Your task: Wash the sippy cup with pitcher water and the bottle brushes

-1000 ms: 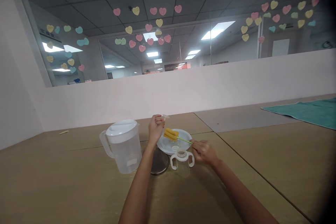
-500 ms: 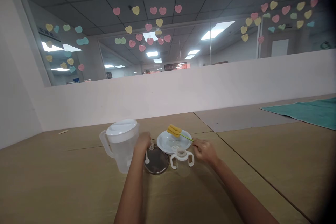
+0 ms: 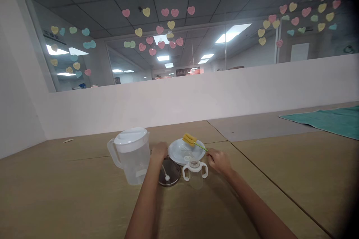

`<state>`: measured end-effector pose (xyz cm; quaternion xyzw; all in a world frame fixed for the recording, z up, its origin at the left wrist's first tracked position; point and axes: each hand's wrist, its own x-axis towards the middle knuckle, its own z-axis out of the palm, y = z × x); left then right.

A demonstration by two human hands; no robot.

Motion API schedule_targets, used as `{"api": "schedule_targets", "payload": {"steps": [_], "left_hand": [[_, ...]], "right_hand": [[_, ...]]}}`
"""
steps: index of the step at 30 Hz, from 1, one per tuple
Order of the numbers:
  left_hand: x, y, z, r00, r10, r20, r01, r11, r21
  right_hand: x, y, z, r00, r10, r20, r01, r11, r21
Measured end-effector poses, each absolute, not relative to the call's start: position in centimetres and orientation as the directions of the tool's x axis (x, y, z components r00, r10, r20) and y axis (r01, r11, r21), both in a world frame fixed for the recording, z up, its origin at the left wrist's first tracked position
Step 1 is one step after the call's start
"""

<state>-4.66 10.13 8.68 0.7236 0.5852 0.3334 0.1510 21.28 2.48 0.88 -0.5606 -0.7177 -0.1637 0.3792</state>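
Left hand (image 3: 159, 150): bending over dark round metal tray (image 3: 174, 172) — fingers hidden, can't tell grip.
White ball-tipped straw (image 3: 167, 177): slanting nearward from it.
Yellow sponge brush (image 3: 190, 139): pointing leftward over white bowl (image 3: 174, 151).
Right hand (image 3: 220, 161): gripping its green handle (image 3: 201, 146) — fingers curling closed.

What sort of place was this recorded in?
Probably an office or training room, though the pictures don't settle which: a glass partition dotted with heart-shaped notes, ceiling light panels showing beyond it, and a plain table up against the wall.
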Motion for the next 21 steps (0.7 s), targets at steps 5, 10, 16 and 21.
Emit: {"api": "schedule_targets", "payload": {"steps": [5, 10, 16, 21], "left_hand": [[-0.7, 10.1, 7.2, 0.266, 0.931, 0.249, 0.753, -0.362, 0.549], [1.2, 10.0, 5.3, 0.268, 0.934, 0.237, 0.784, -0.354, 0.51], [0.6, 10.6, 5.8, 0.234, 0.923, 0.306, 0.761, -0.37, 0.533], [0.6, 10.8, 6.9, 0.178, 0.903, 0.392, 0.709, -0.393, 0.585]], "right_hand": [[21.1, 2.5, 0.9, -0.08, 0.693, 0.717, 0.933, 0.304, -0.19], [21.0, 2.3, 1.1, -0.103, 0.71, 0.696, 0.934, 0.31, -0.179], [20.9, 2.4, 0.9, -0.084, 0.7, 0.709, 0.934, 0.303, -0.188], [20.9, 2.6, 0.7, -0.079, 0.675, 0.734, 0.92, 0.332, -0.206]]}}
